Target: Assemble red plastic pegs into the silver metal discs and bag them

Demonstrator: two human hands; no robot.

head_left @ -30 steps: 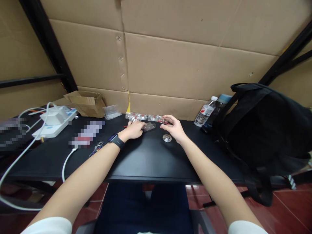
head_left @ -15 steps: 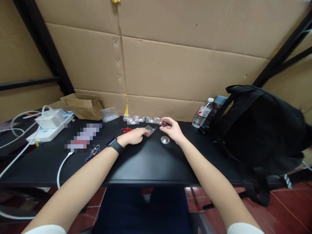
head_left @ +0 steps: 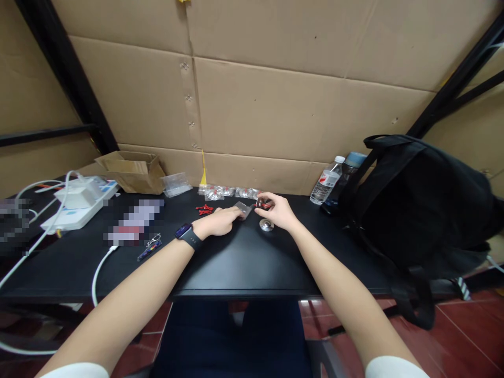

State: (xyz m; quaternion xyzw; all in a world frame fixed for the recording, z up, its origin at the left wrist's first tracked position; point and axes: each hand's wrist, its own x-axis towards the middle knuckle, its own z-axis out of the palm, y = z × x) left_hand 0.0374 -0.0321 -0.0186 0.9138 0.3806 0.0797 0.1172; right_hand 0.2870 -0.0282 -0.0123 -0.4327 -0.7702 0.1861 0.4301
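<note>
My left hand (head_left: 221,221), with a dark watch on its wrist, is closed at the near edge of a small clear plastic bag (head_left: 244,208) on the black table. My right hand (head_left: 280,211) pinches a round, shiny metal piece (head_left: 259,202) between thumb and fingers, just right of the bag. Something red shows beside that piece, partly covered by my fingers. Below the right hand, a silver metal disc (head_left: 266,225) lies on the tabletop. Thin red cords (head_left: 205,209) lie in a small heap beyond my left hand.
Clear packets (head_left: 214,193) with shiny round pieces line the back of the table. Behind them stands a cardboard wall (head_left: 275,115). An open carton (head_left: 134,173), power strip (head_left: 81,212) and cables are left; a water bottle (head_left: 327,181) and black backpack (head_left: 421,210) are right.
My right hand has moved slightly left and down with the metal piece, nearer to the clear bag. My left hand keeps nearly the same place at the bag.
</note>
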